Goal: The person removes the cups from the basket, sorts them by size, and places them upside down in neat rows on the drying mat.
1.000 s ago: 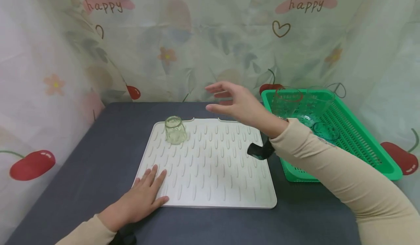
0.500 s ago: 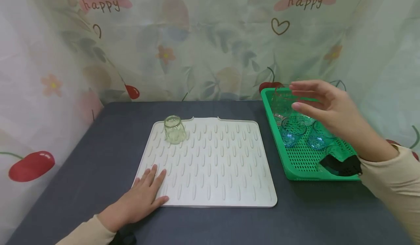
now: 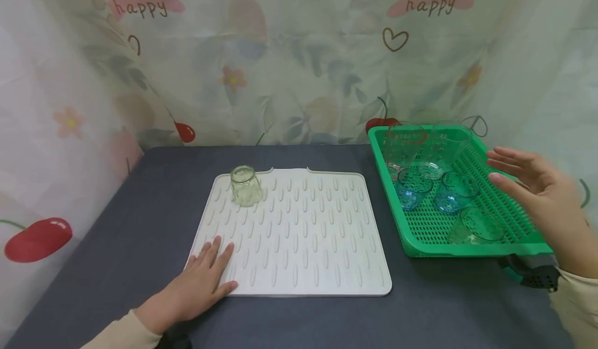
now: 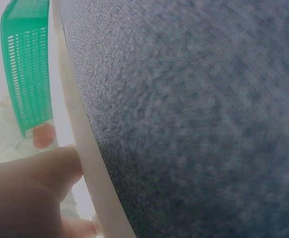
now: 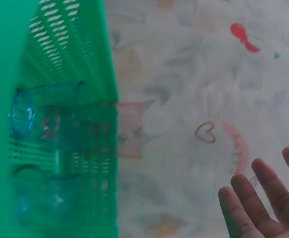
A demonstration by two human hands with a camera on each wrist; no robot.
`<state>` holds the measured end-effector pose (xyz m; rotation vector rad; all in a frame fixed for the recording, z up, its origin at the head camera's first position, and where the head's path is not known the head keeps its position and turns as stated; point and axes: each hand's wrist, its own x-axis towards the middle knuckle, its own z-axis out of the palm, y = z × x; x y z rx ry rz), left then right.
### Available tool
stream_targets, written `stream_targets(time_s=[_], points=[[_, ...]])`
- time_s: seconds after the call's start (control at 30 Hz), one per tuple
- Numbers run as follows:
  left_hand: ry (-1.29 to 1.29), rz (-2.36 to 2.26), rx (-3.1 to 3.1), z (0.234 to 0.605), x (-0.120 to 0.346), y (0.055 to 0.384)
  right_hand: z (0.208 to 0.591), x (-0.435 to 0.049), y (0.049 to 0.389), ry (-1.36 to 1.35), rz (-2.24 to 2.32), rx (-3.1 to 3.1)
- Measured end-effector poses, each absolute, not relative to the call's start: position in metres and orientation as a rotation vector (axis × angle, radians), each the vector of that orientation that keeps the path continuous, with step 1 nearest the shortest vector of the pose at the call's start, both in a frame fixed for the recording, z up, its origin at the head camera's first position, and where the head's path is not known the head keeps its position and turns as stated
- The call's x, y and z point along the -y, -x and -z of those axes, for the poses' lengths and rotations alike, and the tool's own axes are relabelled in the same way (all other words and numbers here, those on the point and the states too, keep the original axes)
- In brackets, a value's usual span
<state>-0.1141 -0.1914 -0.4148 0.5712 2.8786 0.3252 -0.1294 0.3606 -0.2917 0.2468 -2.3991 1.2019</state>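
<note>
Left hand [image 3: 196, 285] flat, fingers spread, on the near-left part of the mat [image 3: 306, 240]; inverted glass [image 3: 246, 187] beyond it. Right hand [image 3: 544, 198] empty, fingers loose, beside the basket [image 3: 467, 250].

A left hand [image 3: 198, 286] rests, fingers spread, on the near left edge of a flat white drying mat [image 3: 299, 235], with a pale green glass tumbler [image 3: 246, 187] upside down at the mat's far left corner. Right of the mat, a green slotted basket [image 3: 467, 251] holds two blue glasses [image 3: 411, 190], two tall clear glasses [image 3: 444, 151] and a short clear glass [image 3: 476, 228]; farther right, a right hand [image 3: 544, 190] hangs near the basket.
</note>
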Motion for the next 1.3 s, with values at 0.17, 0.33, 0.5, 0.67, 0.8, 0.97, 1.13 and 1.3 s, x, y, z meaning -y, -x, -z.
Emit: stream_targets(time_s=[0.17,0.33,0.5,0.67,0.8,0.97,1.13,1.3], points=[[-0.577,-0.333,-2.875,0.416,0.191,0.115,0.319,-0.377,0.131,-0.217,-1.215,2.417],[-0.573,-0.337,-2.862,0.415,0.189,0.117,0.340,-0.392,0.129,-0.200,-1.199,2.493],[-0.564,-0.336,-2.842,0.413,0.188,0.116,0.351,-0.403,0.128,-0.125,-1.098,2.659],[-0.558,-0.337,-2.844,0.413,0.188,0.117,0.354,-0.407,0.130,-0.130,-1.037,2.843],[-0.557,-0.328,-2.852,0.413,0.189,0.116,0.350,-0.408,0.132,-0.126,-1.016,2.959],[-0.552,-0.321,-2.852,0.413,0.190,0.115,0.345,-0.410,0.136,-0.158,-0.908,3.091],[-0.556,-0.313,-2.858,0.412,0.191,0.114,0.347,-0.413,0.141,-0.226,-0.742,3.184],[-0.554,-0.313,-2.854,0.412,0.191,0.114,0.350,-0.413,0.145,-0.260,-0.631,3.252]])
